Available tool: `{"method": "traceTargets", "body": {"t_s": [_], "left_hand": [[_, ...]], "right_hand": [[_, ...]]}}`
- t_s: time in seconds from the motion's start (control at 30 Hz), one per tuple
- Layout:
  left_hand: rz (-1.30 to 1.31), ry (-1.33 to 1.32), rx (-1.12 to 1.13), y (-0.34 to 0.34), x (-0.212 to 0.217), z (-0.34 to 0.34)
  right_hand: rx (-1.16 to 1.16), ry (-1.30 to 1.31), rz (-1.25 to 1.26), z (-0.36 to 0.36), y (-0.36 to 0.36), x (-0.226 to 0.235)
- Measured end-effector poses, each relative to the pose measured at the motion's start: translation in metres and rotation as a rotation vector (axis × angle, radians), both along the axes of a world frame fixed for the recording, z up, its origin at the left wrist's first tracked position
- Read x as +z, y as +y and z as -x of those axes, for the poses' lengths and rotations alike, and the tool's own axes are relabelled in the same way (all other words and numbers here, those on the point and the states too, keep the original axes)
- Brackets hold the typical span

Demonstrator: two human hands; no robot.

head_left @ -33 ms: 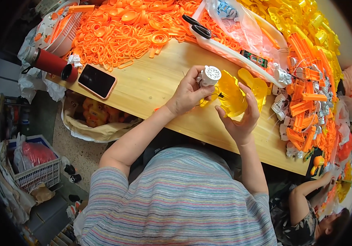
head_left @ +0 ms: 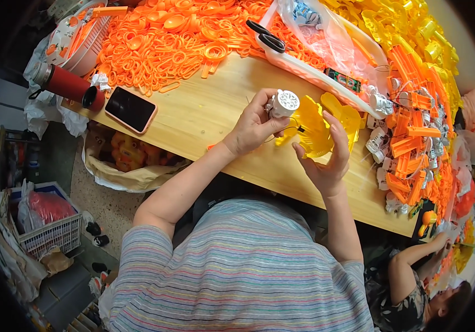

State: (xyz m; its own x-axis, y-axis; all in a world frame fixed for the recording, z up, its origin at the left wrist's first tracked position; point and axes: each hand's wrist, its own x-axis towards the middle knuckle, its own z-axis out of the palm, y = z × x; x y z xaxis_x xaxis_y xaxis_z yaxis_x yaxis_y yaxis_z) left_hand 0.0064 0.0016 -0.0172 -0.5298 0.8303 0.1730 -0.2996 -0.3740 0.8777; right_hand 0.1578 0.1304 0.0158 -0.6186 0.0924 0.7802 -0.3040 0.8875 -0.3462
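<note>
Pinching a white round part between thumb and fingers of the left hand, at the centre of the frame, its left side partly hidden by the grip. Holding the right hand spread, right of centre, beside or over yellow pieces; cannot tell touching from overlapping. Too small to identify: a black piece between both hands. Cut off at the top edge: an orange pile.

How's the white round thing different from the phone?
The white round thing is held in the left hand; the phone lies on the table. The white round thing is chunky, with a patterned top; the phone is flat and rectangular, with a dark screen.
</note>
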Motion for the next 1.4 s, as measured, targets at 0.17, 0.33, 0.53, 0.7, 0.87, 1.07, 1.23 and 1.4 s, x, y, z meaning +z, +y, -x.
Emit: {"method": "traceTargets", "body": {"t_s": [0.17, 0.33, 0.53, 0.7, 0.87, 1.07, 1.23, 1.4], "left_hand": [[0.038, 0.095, -0.077, 0.002, 0.012, 0.001], [0.142, 0.419, -0.099, 0.014, 0.012, 0.006], [0.243, 0.559, -0.106, 0.030, 0.022, 0.013], [0.266, 0.715, -0.089, 0.039, 0.018, 0.011], [0.344, 0.786, -0.134, 0.045, 0.021, 0.009], [0.380, 0.767, -0.063, 0.036, 0.016, 0.008], [0.320, 0.498, 0.044, 0.013, 0.015, 0.001], [0.250, 0.736, 0.275, -0.004, 0.016, -0.001]], "right_hand": [[-0.087, -0.070, -0.084, -0.007, 0.004, 0.019], [-0.035, -0.200, 0.677, -0.010, 0.002, 0.006], [0.222, -0.087, 1.864, -0.007, -0.003, -0.028], [0.348, -0.191, 1.825, -0.001, -0.028, -0.025], [0.153, -0.312, 1.591, 0.002, -0.036, -0.031], [0.071, -0.184, 1.492, 0.009, -0.043, -0.034], [-0.004, -0.220, 1.343, 0.003, -0.043, -0.021], [-0.049, -0.191, 1.174, 0.001, -0.046, -0.030]]}}
